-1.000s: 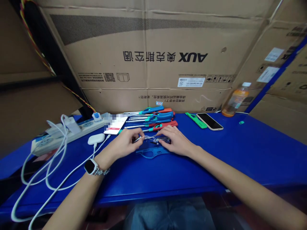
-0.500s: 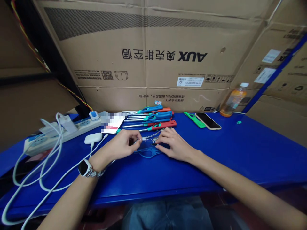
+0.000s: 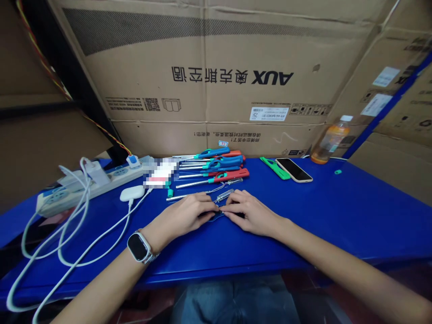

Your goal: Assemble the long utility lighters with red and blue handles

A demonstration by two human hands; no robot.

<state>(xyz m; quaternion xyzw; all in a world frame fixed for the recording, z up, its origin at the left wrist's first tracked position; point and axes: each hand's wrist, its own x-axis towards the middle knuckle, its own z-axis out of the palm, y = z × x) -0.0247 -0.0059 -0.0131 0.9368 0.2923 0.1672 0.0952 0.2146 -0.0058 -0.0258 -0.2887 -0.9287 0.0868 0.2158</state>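
Note:
My left hand (image 3: 191,213) and my right hand (image 3: 249,213) meet fingertip to fingertip just above the blue table. My right hand pinches a small black part (image 3: 221,210), mostly hidden by the fingers. The left fingers are pressed together at the same spot; what lies in them is hidden. Under both hands a blue plastic lighter shell (image 3: 216,217) shows only in part. Just beyond them lie a clear fluid tank (image 3: 224,195), a metal lighter tube (image 3: 187,196) with thin white wires, and a small green cap (image 3: 170,193).
Several long-necked lighters (image 3: 229,174) lie in a row behind my hands. To the right are green shell pieces (image 3: 275,168), a phone (image 3: 294,170) and a drink bottle (image 3: 330,139). A power strip (image 3: 114,177), white cables and a white earbud case (image 3: 131,193) occupy the left.
My left hand has moved right to meet the right fingertips, leaving the thin wires. The metal tube and clear tank are more exposed now, while the blue shell is more covered.

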